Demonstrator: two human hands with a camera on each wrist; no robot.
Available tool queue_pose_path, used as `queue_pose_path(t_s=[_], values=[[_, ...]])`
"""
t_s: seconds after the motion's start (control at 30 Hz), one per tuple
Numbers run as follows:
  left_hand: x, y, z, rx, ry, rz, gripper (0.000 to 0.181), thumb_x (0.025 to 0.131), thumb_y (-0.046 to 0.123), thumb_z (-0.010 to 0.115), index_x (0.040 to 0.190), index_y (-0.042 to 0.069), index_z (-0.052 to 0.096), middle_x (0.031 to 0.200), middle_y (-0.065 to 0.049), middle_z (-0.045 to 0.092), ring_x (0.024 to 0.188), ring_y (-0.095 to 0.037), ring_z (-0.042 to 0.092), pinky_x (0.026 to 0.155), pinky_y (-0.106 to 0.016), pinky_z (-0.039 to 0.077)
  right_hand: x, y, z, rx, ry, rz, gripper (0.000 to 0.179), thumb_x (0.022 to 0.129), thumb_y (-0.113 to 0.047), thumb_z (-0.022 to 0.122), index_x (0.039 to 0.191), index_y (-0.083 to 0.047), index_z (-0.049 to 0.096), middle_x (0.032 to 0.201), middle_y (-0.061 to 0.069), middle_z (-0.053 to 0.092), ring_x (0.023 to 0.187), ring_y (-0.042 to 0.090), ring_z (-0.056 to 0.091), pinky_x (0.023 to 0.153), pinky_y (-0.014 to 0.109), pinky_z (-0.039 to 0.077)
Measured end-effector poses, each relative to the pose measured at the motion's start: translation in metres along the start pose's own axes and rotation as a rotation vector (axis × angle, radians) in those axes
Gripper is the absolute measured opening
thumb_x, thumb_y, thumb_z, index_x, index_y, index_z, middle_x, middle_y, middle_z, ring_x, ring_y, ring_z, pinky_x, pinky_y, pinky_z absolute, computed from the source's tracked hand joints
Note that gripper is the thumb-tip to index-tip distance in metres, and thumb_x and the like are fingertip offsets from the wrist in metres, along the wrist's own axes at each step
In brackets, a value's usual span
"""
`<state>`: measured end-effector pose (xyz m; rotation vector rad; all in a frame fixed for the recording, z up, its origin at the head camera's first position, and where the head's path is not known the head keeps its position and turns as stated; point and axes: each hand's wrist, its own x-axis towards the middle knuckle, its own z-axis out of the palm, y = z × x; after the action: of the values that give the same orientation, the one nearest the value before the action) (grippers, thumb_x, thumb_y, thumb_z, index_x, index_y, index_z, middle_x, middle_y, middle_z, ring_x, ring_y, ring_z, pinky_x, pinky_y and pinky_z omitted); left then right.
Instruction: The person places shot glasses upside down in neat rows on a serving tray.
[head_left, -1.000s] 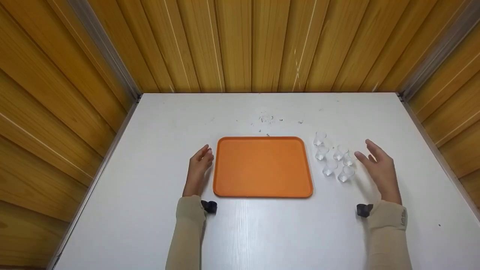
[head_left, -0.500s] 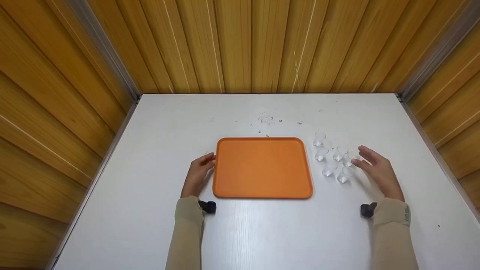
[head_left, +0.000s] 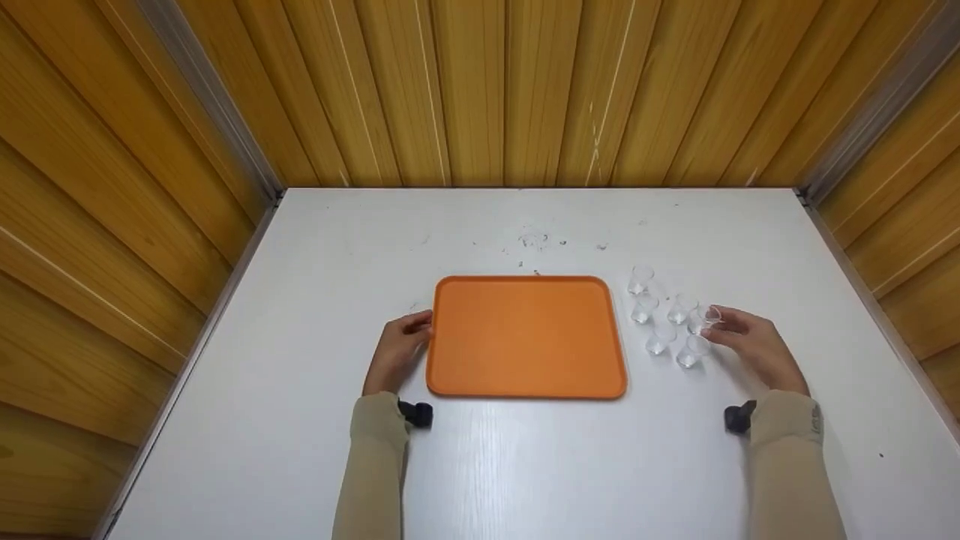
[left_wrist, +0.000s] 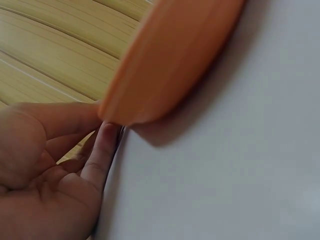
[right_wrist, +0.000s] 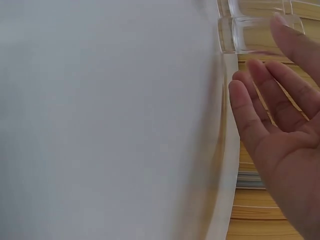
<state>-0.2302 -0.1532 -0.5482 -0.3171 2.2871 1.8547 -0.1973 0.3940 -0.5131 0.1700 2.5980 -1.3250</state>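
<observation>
An orange tray [head_left: 525, 337] lies flat on the white table in the head view. At its left edge is my left hand [head_left: 397, 351]; in the left wrist view the tray rim [left_wrist: 150, 75] sits between its fingertips. To the right of the tray stand several small clear cups, among them a near cup [head_left: 690, 352] and a far cup [head_left: 640, 280]. My right hand [head_left: 754, 346] reaches around the rightmost cup [head_left: 699, 321]. In the right wrist view its thumb overlaps a clear cup [right_wrist: 260, 35], while the other fingers are loosely bent and a little apart from it.
The white table [head_left: 555, 465] carries small dark specks [head_left: 534, 240] beyond the tray. Yellow wood-look panels [head_left: 480, 90] wall the table at the back and both sides. A black wrist camera [head_left: 739, 418] juts inward from the right sleeve.
My left hand has come in to the tray's left edge. My right hand has lowered and moved left to the rightmost cup, its thumb and fingers drawing closer together. Tray and cups stay put.
</observation>
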Motion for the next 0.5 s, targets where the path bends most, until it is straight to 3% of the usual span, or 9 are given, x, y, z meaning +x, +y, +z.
queue_pose_path(t_s=[0.2, 0.37, 0.5], values=[[-0.001, 0.002, -0.001, 0.005, -0.004, -0.012, 0.035, 0.091, 0.010, 0.064, 0.126, 0.011, 0.064, 0.120, -0.007, 0.064, 0.113, -0.021, 0.057, 0.102, -0.036, 0.044, 0.007, 0.002, -0.003, -0.058, -0.041, 0.007, 0.072, 0.089, -0.045, 0.064, 0.143, -0.003, 0.042, 0.139, 0.027, 0.047, 0.129, 0.042, 0.041, 0.106, 0.058, 0.031], [-0.001, 0.002, -0.002, 0.013, -0.007, -0.002, 0.036, 0.091, 0.010, 0.064, 0.127, 0.011, 0.063, 0.121, -0.007, 0.064, 0.114, -0.021, 0.057, 0.104, -0.037, 0.043, 0.011, 0.003, -0.004, -0.061, -0.084, 0.043, 0.072, 0.090, -0.044, 0.063, 0.144, -0.004, 0.040, 0.144, 0.027, 0.041, 0.134, 0.044, 0.036, 0.109, 0.060, 0.028], [-0.002, 0.000, -0.003, 0.016, -0.007, -0.003, 0.037, 0.091, 0.009, 0.064, 0.127, 0.011, 0.063, 0.122, -0.007, 0.064, 0.114, -0.021, 0.056, 0.104, -0.037, 0.043, 0.012, 0.002, -0.002, -0.081, -0.094, 0.056, 0.073, 0.090, -0.045, 0.063, 0.144, -0.003, 0.040, 0.142, 0.028, 0.043, 0.131, 0.044, 0.038, 0.106, 0.057, 0.033]])
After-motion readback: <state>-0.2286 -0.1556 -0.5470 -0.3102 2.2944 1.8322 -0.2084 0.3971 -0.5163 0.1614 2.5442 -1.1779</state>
